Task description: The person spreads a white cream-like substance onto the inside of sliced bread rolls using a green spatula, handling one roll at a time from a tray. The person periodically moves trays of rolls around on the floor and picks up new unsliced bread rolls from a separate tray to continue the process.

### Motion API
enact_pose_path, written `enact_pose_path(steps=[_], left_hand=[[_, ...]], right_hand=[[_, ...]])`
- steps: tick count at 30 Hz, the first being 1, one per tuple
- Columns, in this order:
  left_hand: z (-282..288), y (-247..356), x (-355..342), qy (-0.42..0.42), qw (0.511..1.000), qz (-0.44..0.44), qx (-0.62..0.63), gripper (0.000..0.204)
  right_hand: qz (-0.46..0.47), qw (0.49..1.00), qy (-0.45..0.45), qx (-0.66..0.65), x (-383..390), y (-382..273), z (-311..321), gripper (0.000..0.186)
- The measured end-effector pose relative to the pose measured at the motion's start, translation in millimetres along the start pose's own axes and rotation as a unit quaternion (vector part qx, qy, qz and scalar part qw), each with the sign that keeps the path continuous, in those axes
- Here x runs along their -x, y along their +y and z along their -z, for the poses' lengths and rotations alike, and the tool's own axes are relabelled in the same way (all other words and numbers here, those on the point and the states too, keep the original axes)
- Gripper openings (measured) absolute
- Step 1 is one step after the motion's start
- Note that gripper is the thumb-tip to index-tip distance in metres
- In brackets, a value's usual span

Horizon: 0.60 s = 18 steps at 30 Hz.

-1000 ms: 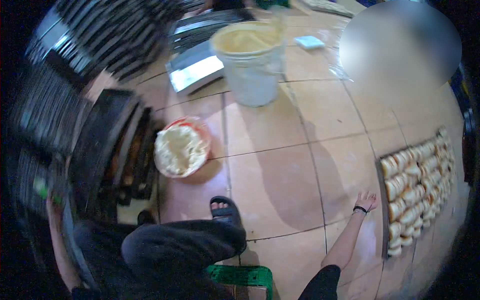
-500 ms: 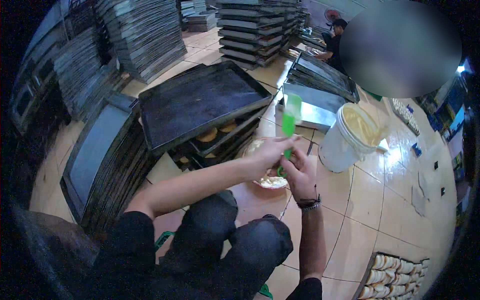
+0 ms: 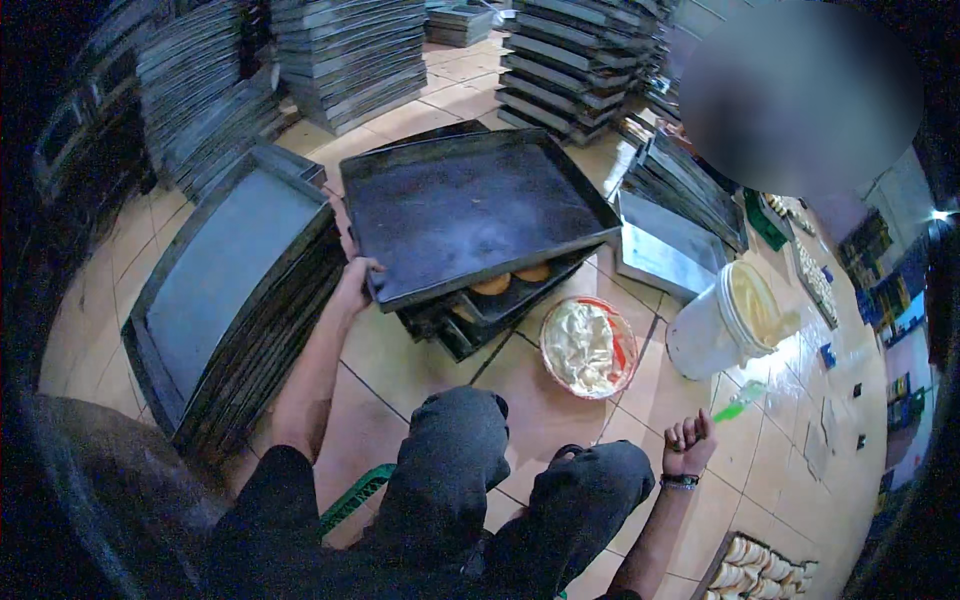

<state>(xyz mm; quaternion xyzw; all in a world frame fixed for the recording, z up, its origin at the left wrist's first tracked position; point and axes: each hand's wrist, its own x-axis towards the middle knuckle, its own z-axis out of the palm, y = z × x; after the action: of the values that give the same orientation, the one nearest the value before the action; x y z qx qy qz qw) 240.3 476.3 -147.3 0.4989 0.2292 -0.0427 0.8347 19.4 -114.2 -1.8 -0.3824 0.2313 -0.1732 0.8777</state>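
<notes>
My left hand [image 3: 358, 283] grips the near left corner of a dark baking tray [image 3: 475, 215], which lies tilted and askew on other dark trays. Round golden baked pieces [image 3: 492, 284] show in the tray beneath it. Out to the right, my right hand [image 3: 688, 446] is closed around the green handle of a spatula [image 3: 733, 410], whose pale blade points up and away. Between my hands, on the floor in front of my knees, sits a red-rimmed bowl [image 3: 632, 372] of whipped white cream [image 3: 582, 350]. A white bucket [image 3: 695, 340] smeared with yellowish cream stands to its right.
A stack of grey trays [image 3: 225, 265] rises at my left. Tall tray stacks [image 3: 345, 65] stand behind, with another [image 3: 565, 75] further right. A shiny metal tray [image 3: 665, 245] lies behind the bucket. At the lower right is a tray of bread pieces [image 3: 760, 568].
My hands have parted: the left went from the spatula to the tray's corner, while the right carried the spatula right and down. The cream bowl is now uncovered, and the view has shifted left.
</notes>
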Motion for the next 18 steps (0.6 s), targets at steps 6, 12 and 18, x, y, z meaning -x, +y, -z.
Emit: enact_pose_path(steps=[6, 12, 18], left_hand=[[-99.7, 50.0, 84.9, 0.168, 0.967, -0.188, -0.037, 0.016], [71.5, 98.6, 213.7, 0.175, 0.949, -0.260, 0.021, 0.014], [357.0, 49.9, 380.7, 0.307, 0.892, -0.331, 0.000, 0.008]], right_hand=[[0.069, 0.996, -0.050, -0.029, -3.3, -32.1, 20.2, 0.033], [0.059, 0.998, -0.012, -0.018, -2.1, -30.6, 13.5, 0.038], [0.060, 0.997, 0.041, -0.021, 6.6, -23.1, -1.2, 0.039]])
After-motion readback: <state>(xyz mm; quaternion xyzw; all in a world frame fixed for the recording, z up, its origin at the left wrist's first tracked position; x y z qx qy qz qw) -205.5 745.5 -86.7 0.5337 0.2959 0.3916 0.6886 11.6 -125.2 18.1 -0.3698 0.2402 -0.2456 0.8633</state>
